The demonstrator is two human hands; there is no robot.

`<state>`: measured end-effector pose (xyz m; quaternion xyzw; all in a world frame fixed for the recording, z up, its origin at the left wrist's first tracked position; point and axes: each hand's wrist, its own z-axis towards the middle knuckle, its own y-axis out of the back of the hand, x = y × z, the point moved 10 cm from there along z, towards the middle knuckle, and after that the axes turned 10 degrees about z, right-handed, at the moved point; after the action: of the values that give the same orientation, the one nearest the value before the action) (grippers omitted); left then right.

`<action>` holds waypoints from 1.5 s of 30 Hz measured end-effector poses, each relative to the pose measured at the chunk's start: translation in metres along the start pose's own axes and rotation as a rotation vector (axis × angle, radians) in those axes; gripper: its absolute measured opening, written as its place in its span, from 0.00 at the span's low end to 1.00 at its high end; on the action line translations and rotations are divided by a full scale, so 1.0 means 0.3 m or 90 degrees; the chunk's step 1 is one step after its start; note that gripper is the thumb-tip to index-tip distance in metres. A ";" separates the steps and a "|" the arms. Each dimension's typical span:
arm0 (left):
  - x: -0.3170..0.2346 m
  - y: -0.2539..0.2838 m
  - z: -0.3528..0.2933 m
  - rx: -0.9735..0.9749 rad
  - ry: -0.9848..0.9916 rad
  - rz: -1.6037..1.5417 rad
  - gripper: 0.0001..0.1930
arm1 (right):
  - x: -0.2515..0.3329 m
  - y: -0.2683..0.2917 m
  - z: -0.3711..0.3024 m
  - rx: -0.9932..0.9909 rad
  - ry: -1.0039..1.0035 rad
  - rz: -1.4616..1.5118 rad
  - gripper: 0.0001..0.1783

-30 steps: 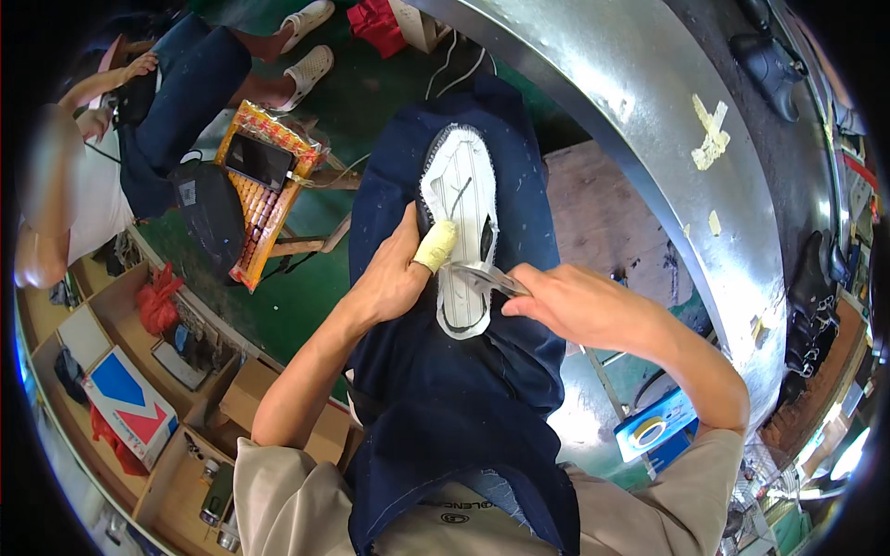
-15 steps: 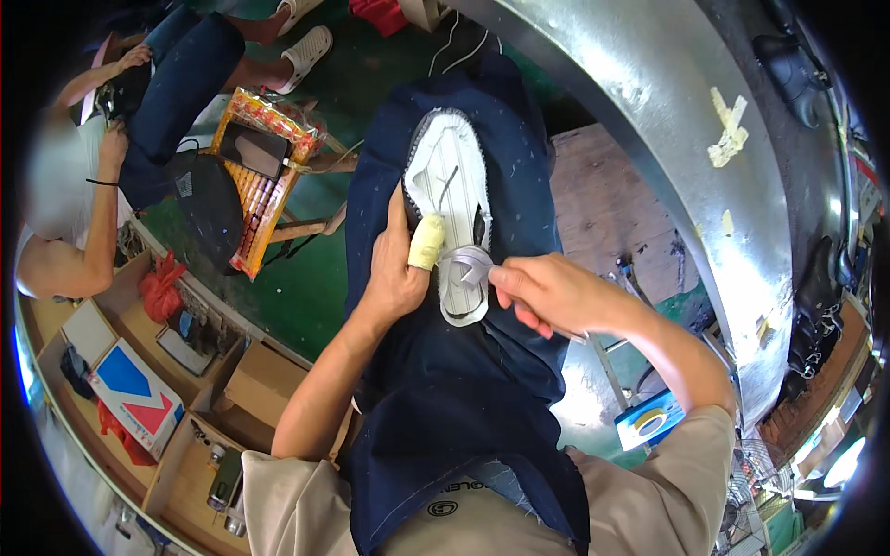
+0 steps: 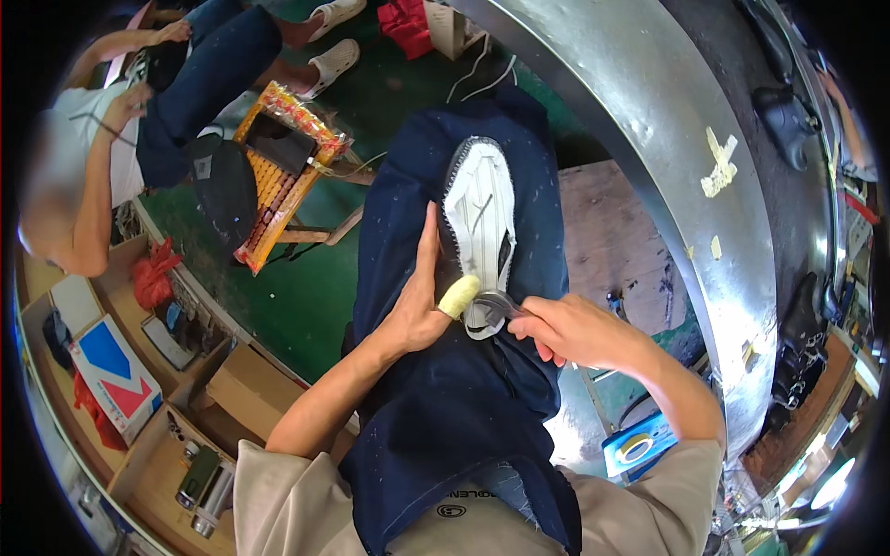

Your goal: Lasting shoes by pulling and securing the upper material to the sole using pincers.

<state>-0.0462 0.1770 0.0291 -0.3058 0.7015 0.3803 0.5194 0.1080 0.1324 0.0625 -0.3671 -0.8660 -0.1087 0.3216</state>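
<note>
My left hand [image 3: 422, 310] presses flat beside the sole [image 3: 480, 236] (thumb taped yellow), fingers straight. My right hand [image 3: 575, 331] has its fingers closed around pliers [image 3: 493, 305] at the sole's heel.

The right hand [image 3: 570, 329] covers most of the metal tool [image 3: 496, 304], so its handle and the grip on it can't be made out. The left hand [image 3: 417, 310] hides the shoe sole's [image 3: 482, 227] near edge, thumb under yellow wrap [image 3: 459, 296].

Left hand [image 3: 419, 310] flat, fingers extended, thumb taped yellow; right hand [image 3: 573, 332] fisted, gripping; both forearms angled inward.
</note>
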 end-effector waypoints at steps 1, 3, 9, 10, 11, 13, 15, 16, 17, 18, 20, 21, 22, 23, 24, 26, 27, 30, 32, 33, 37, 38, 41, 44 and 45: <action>0.004 0.010 -0.005 -0.008 0.004 0.003 0.54 | -0.007 0.002 -0.022 -0.031 0.004 -0.052 0.20; 0.020 0.003 0.011 0.029 0.017 -0.025 0.58 | 0.009 0.012 -0.053 -0.084 0.059 -0.175 0.18; 0.013 -0.037 0.030 0.091 0.005 -0.048 0.74 | 0.187 0.006 -0.018 -0.339 0.436 -0.381 0.14; 0.018 -0.033 0.024 0.075 0.000 -0.040 0.74 | 0.180 -0.011 0.038 -0.315 0.371 -0.443 0.14; 0.022 -0.030 0.023 0.059 -0.006 -0.033 0.74 | 0.199 -0.014 0.027 -0.314 0.378 -0.447 0.14; 0.029 -0.022 0.034 0.040 -0.010 -0.024 0.75 | 0.220 -0.007 -0.016 -0.317 0.313 -0.429 0.13; 0.022 -0.016 0.020 0.028 -0.013 -0.022 0.76 | 0.263 -0.010 -0.057 -0.399 0.414 -0.389 0.13; 0.017 -0.013 0.021 0.030 -0.010 0.018 0.76 | 0.218 -0.010 -0.024 -0.378 0.369 -0.386 0.13; 0.015 -0.007 0.030 0.031 -0.008 0.057 0.76 | 0.173 -0.005 0.011 -0.356 0.324 -0.382 0.13; 0.012 0.003 0.045 0.027 -0.001 0.040 0.77 | 0.135 0.007 0.025 -0.353 0.303 -0.375 0.15; 0.035 0.074 0.083 -0.050 0.059 -0.228 0.54 | 0.118 0.067 0.020 -0.284 0.182 -0.114 0.16; 0.098 0.093 0.108 -0.106 0.148 -0.417 0.44 | 0.066 0.060 0.027 -0.199 0.058 0.150 0.18; 0.129 0.072 0.111 -0.070 0.153 -0.352 0.32 | 0.075 0.069 0.013 -0.178 0.045 0.246 0.21; 0.126 0.067 0.116 -0.095 0.168 -0.361 0.30 | 0.090 0.089 0.019 -0.175 0.066 0.282 0.21; 0.085 0.068 0.123 -0.074 0.117 -0.344 0.30 | 0.115 0.103 0.032 -0.163 0.101 0.266 0.20; 0.006 0.083 0.126 -0.059 0.052 -0.306 0.29 | 0.140 0.097 0.043 -0.152 0.133 0.254 0.20; 0.007 0.067 0.130 -0.053 0.054 -0.308 0.29 | 0.142 0.103 0.023 -0.213 0.117 0.099 0.19; 0.037 0.021 0.129 -0.078 0.232 -0.411 0.28 | 0.109 0.038 0.039 -0.312 0.139 0.041 0.18; 0.041 0.032 0.124 -0.109 0.201 -0.333 0.29 | 0.078 0.006 0.060 -0.308 0.156 0.248 0.17; 0.035 0.054 0.126 -0.140 0.170 -0.253 0.29 | 0.070 0.011 0.058 -0.309 0.153 0.247 0.17; 0.055 0.068 0.162 -0.144 0.106 -0.052 0.33 | 0.060 0.024 0.025 -0.238 0.085 0.401 0.16; 0.040 0.069 0.158 -0.153 0.079 -0.002 0.35 | 0.158 0.109 -0.031 -0.337 0.197 0.236 0.16; -0.001 0.050 0.154 -0.091 0.130 -0.107 0.37 | 0.295 0.232 -0.082 -0.482 0.381 -0.079 0.15; -0.025 0.041 0.157 -0.060 0.130 -0.062 0.44 | 0.360 0.186 0.031 -0.417 0.397 -0.532 0.14; -0.026 0.029 0.165 -0.024 0.147 -0.079 0.44 | 0.370 0.185 0.020 -0.415 0.406 -0.534 0.14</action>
<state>-0.0267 0.2238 0.0299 -0.4001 0.7292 0.3223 0.4520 0.0863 0.2369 0.1260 -0.0245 -0.7201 -0.5891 0.3659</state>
